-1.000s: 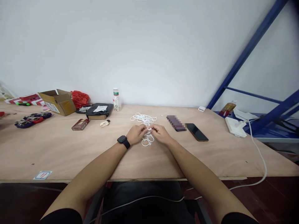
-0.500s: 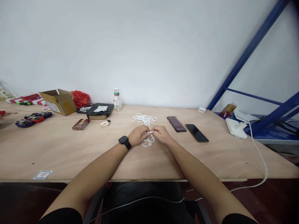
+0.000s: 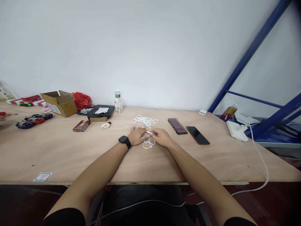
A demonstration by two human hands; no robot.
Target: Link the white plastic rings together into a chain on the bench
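Both my hands rest on the wooden table (image 3: 70,157) at its middle. My left hand (image 3: 138,136), with a black watch (image 3: 124,141) on the wrist, and my right hand (image 3: 161,137) pinch a small white ring (image 3: 149,133) between their fingertips. A short chain of linked white rings (image 3: 148,143) lies just below the fingers. A loose pile of white rings (image 3: 144,120) sits just beyond my hands.
Two phones (image 3: 198,135) lie right of my hands. A small bottle (image 3: 117,101), a black pouch (image 3: 100,112), a cardboard box (image 3: 59,102), a red bag (image 3: 81,99) and toy cars (image 3: 33,121) stand at the back left. A white charger and cable (image 3: 237,131) sit by the blue rack (image 3: 249,53).
My hands have stayed in place, with the fingers working slightly on the white ring. The view has shifted a little.
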